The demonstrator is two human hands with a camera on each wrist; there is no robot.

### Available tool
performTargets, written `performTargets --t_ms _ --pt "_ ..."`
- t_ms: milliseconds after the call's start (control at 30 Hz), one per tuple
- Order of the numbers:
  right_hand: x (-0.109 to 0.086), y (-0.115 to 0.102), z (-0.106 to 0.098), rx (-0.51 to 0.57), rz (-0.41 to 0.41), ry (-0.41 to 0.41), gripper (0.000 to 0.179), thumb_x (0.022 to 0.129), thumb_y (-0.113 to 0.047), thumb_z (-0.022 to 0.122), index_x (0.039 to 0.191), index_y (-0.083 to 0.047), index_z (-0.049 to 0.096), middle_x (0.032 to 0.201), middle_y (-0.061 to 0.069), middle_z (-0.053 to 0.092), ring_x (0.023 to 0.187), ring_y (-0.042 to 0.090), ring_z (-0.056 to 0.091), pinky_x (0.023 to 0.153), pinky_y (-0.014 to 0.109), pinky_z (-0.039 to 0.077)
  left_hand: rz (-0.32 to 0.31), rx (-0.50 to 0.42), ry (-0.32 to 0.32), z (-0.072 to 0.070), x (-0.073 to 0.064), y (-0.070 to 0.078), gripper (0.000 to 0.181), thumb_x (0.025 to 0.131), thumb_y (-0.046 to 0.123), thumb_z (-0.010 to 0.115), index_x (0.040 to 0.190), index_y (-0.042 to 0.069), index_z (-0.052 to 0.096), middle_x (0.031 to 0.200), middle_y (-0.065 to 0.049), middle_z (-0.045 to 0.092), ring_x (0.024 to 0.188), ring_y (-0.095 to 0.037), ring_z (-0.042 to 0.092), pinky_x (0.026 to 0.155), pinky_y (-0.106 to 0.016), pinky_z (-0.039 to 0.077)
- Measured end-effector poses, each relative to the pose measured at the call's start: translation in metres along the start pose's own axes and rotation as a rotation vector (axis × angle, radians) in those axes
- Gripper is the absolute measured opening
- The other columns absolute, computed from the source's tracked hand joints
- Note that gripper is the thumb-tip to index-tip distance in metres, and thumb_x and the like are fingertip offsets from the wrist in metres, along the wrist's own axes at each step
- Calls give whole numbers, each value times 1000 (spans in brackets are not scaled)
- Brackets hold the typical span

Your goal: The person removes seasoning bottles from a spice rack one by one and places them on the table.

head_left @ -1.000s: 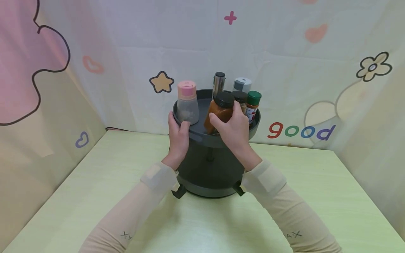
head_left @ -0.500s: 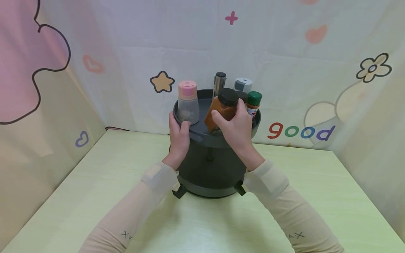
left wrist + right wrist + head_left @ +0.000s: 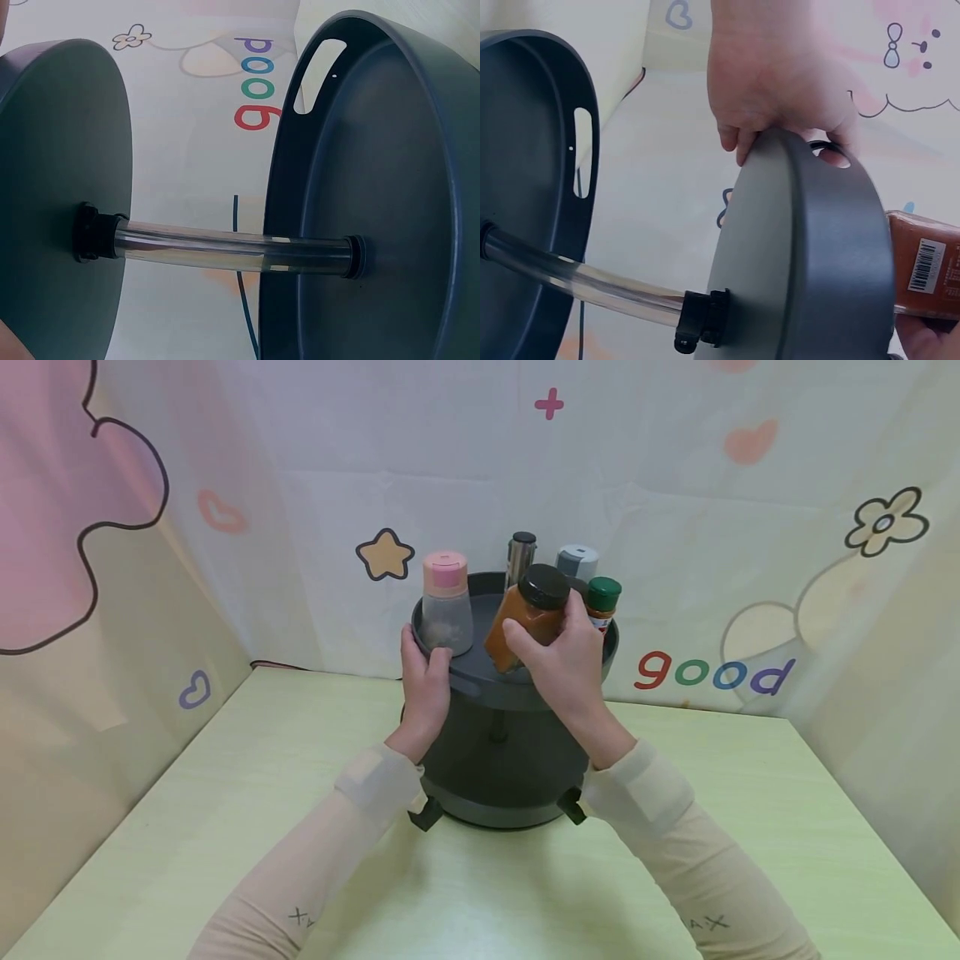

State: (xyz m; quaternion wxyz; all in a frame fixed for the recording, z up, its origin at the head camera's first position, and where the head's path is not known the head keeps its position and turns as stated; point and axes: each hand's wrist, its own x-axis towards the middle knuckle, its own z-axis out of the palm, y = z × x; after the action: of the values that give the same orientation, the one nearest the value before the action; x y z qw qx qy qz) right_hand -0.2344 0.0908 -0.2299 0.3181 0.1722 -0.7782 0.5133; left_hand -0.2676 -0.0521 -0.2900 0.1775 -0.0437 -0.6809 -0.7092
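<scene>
My left hand (image 3: 426,693) grips the left rim of the upper tier (image 3: 495,695) of a dark grey two-tier spice rack. In the right wrist view its fingers (image 3: 746,142) lie under the tray, with its thumb at the handle slot. My right hand (image 3: 566,664) holds a spice jar (image 3: 525,618) of orange-brown powder with a black lid. The jar leans, lid to the right, over the front of the upper tray. A barcode label shows on the jar (image 3: 930,262) in the right wrist view. Beside my left hand stands a pink-capped clear bottle (image 3: 446,606).
Behind the held jar stand a slim dark-capped bottle (image 3: 521,560), a grey-and-white-capped container (image 3: 577,560) and a green-lidded jar (image 3: 603,597). A clear post (image 3: 232,247) joins the upper tier to the lower tray (image 3: 405,187). The rack stands on a pale green table (image 3: 712,810).
My right hand has moved slightly right and up with the spice jar, covering more of the dark-lidded jar behind it. My left hand stays on the rim.
</scene>
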Motion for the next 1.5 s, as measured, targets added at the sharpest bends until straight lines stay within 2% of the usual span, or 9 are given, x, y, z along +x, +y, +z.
performTargets --t_ms 167,400,667,833,1067,1200,1500 --pt "-3 -4 -3 18 -37 -18 43 76 -19 63 112 -2 48 89 10 61 68 15 52 61 24 45 -1 2 7 -1 4 -8 61 88 20 36 141 17 4 141 0 22 122 -17 28 105 -40 25" --pt "-9 -11 -7 45 -58 -53 38 76 -14 64 109 -1 49 83 10 58 62 15 47 54 22 40 -8 13 17 -1 2 -8 63 87 20 36 141 15 3 141 -1 21 122 -17 27 106 -40 24" --pt "-16 -17 -12 72 -51 -80 38 75 -10 64 109 0 50 85 12 61 59 13 46 51 21 40 -15 24 18 -2 1 -7 64 87 21 36 141 15 3 142 -1 20 123 -17 27 106 -41 23" --pt "-21 -19 -14 82 -49 -92 40 75 -10 64 111 0 50 92 13 61 62 12 48 53 21 41 -26 30 11 -2 1 -8 64 88 23 36 141 18 2 142 2 19 124 -15 26 107 -39 21" --pt "-24 -22 -17 121 -29 -124 43 75 -9 63 115 0 49 100 12 62 70 12 54 60 20 46 -17 36 22 -1 3 -9 64 87 22 36 141 16 2 142 0 19 124 -16 26 107 -39 21" --pt "-28 -23 -20 119 -6 -146 43 75 -9 63 114 -1 49 101 12 62 74 13 55 63 21 48 -29 40 19 -1 3 -9 64 88 23 36 142 16 1 144 1 16 126 -15 24 108 -39 19" --pt "-33 -22 -23 101 34 -202 44 73 -10 64 114 -1 49 100 13 62 75 16 54 63 20 47 4 46 18 -1 4 -8 63 87 21 37 141 14 5 140 -2 22 123 -17 28 106 -40 23"
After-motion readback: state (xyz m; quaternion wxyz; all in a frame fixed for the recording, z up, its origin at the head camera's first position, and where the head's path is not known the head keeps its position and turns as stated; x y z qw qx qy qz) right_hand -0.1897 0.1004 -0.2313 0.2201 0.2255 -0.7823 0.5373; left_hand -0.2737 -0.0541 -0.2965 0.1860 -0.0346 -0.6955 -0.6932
